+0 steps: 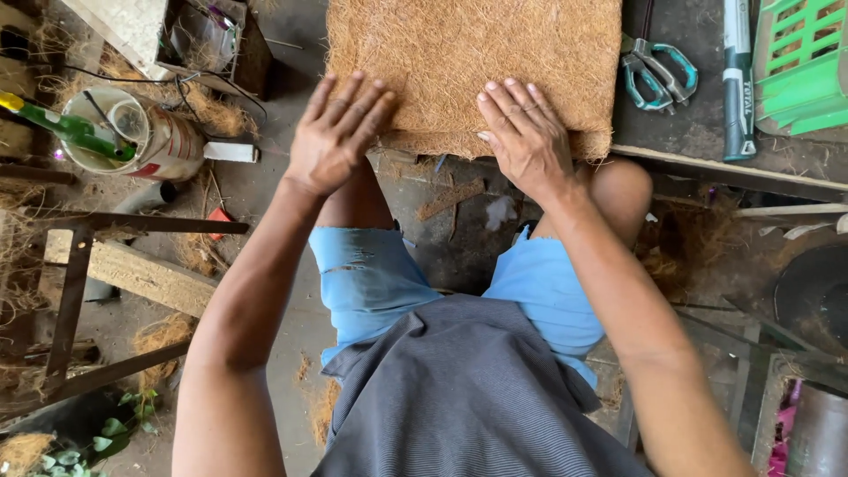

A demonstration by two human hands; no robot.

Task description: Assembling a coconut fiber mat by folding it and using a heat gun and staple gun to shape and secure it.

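- Setting: a rough workshop with a dirt-grey floor (265, 190), loose brown fibre scattered over it, and a dark workbench (689, 132) at the far side.
- Near: the person sits, in blue shorts (371, 283) and a grey striped shirt (468, 397), knees under the bench's near edge.
- Left hand (340, 132): flat, fingers spread and straight, fingertips pressed on the near left edge of one coir mat (473, 53); the palm overhangs that edge. It grips nothing.
- Right hand (526, 132): flat, fingers spread, lying palm down on the mat's near right part. It grips nothing.
- The hands are apart, a strip of mat between them.
- Mat: brown, fibrous, rectangular, lying on the bench with its near edge at the bench's near edge.
- Right of the mat on the bench: one pair of teal-handled scissors (658, 75), one grey-and-green tool handle (737, 79), one green slatted crate (804, 66) at the far right corner.
- Floor, left: one white bucket (163, 141) with a red-and-white label, one green bottle (66, 128) laid across its rim.
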